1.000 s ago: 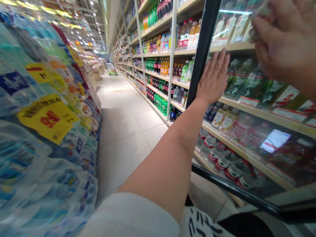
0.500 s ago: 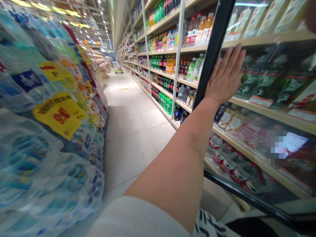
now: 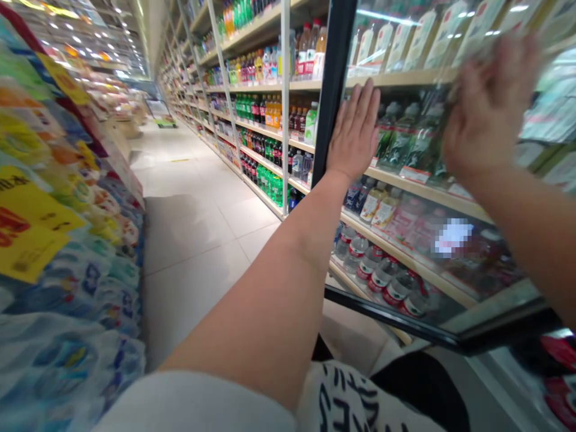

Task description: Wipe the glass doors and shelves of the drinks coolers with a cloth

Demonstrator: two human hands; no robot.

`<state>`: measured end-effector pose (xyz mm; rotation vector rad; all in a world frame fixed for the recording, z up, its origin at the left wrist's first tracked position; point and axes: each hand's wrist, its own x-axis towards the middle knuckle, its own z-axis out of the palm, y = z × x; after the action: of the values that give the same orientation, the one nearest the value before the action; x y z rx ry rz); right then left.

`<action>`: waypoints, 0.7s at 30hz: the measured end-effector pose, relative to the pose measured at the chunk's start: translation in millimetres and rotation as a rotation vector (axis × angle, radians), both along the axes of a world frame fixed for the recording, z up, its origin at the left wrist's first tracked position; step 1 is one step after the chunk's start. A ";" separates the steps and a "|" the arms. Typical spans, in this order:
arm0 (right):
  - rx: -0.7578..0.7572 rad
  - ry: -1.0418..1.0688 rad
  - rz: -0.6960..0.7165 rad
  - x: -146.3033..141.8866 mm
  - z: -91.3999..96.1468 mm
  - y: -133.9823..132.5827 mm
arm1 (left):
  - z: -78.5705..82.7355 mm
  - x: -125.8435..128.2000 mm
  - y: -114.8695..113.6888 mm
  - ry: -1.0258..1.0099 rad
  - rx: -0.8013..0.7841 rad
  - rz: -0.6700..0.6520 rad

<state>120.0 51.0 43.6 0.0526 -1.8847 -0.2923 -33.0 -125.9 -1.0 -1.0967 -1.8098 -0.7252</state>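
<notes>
Left of the left grip [image 3: 353, 135], a pale tiled floor [image 3: 193, 240] ran down the supermarket aisle [image 3: 168, 141], under bright ceiling lights [image 3: 76, 42], beside tall white-framed shelving [image 3: 252, 90].

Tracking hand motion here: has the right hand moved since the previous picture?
Yes, downward: it was above the shelf board behind the glass, and now the right hand overlaps that board.

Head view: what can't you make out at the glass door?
Right hand: motion blur hides whether it holds anything.
Bottle labels behind the glass door: too small, with glare.
Pixelated patch on the glass: content masked.
Yellow price sign: cut off by the left edge.
</notes>
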 end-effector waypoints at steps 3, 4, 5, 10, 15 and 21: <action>0.257 -0.251 -0.003 9.2 -35.4 6.7 | 0.2 -5.3 3.8 -0.031 0.044 -0.067; 0.272 -0.223 -0.025 15.0 -41.1 10.3 | -0.2 -7.2 4.9 -0.039 0.057 -0.094; 0.255 -0.158 -0.033 21.6 -44.1 14.8 | -0.7 -8.8 5.7 -0.045 0.067 -0.124; 0.145 0.170 -0.041 44.1 -64.7 29.2 | -2.2 -12.1 5.8 -0.054 0.076 -0.161; 0.402 -0.334 0.080 41.1 -98.9 18.4 | -2.9 -14.4 6.5 -0.007 0.098 -0.133; 0.095 0.243 -0.020 32.6 -121.8 11.5 | -4.1 -19.0 8.7 0.012 0.103 -0.120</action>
<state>152.6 62.5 -78.2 0.0598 -1.6306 -0.3847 -52.0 -117.1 -5.1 -1.1460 -1.6888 -0.8714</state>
